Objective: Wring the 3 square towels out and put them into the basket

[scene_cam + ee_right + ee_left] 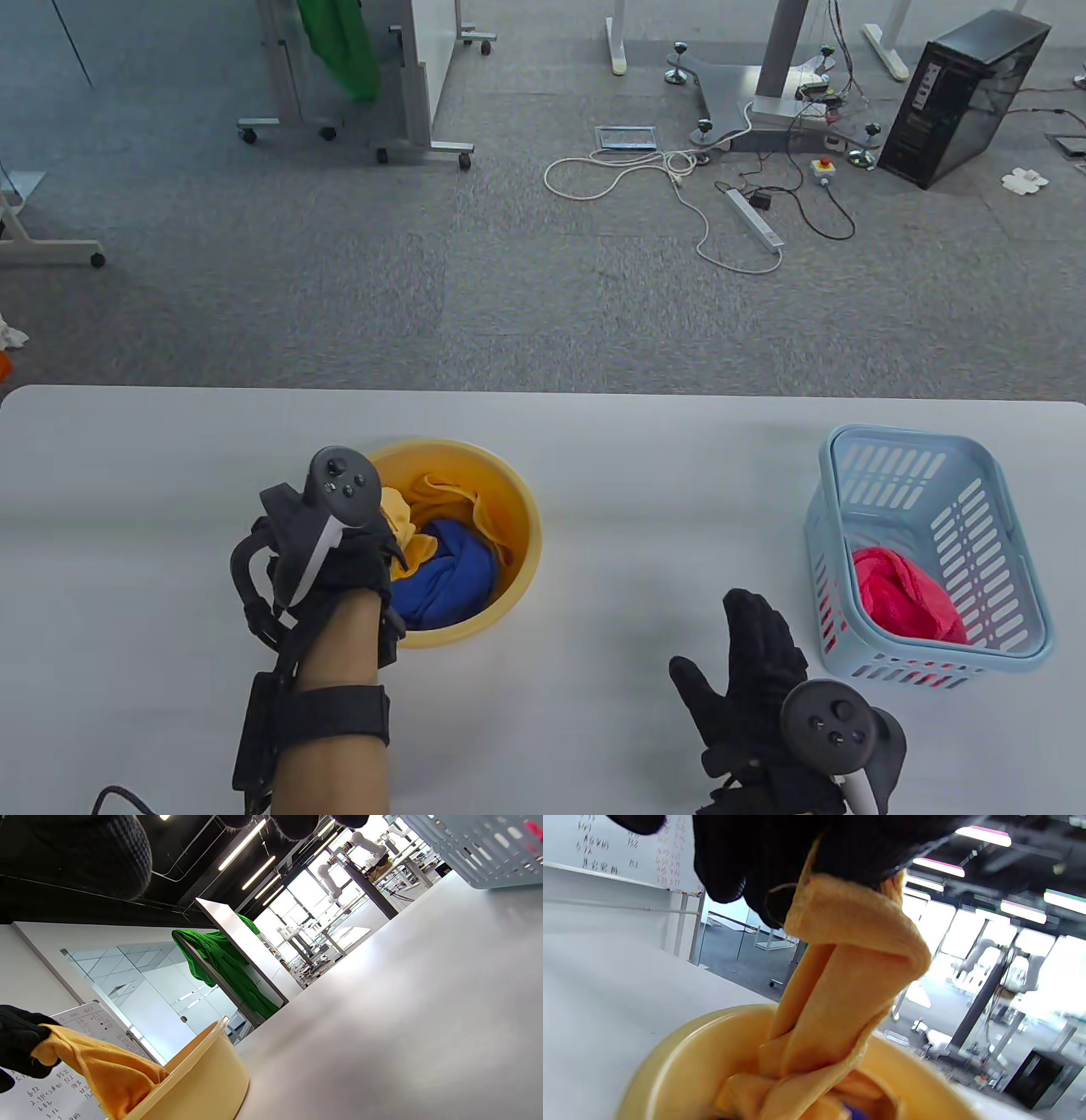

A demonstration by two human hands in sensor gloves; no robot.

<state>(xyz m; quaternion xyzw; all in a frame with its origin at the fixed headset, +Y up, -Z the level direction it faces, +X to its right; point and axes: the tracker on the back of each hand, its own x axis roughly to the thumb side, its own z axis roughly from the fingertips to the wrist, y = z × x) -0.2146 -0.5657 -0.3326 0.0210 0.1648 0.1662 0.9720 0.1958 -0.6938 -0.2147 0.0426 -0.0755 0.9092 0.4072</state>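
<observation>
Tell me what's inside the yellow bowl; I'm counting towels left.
Inside the bowl lie a blue towel and a yellow towel, which the left hand pinches and lifts. Anything beneath them is covered.

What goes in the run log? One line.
left hand pinches yellow towel over basin | right hand open | red towel in basket

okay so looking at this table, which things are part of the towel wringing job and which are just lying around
Part of the job:
yellow towel, pinched by the left hand
blue towel in the yellow basin
pink towel, already in the blue basket
right hand, empty

Just lying about:
computer tower
power strip
green cloth
</observation>
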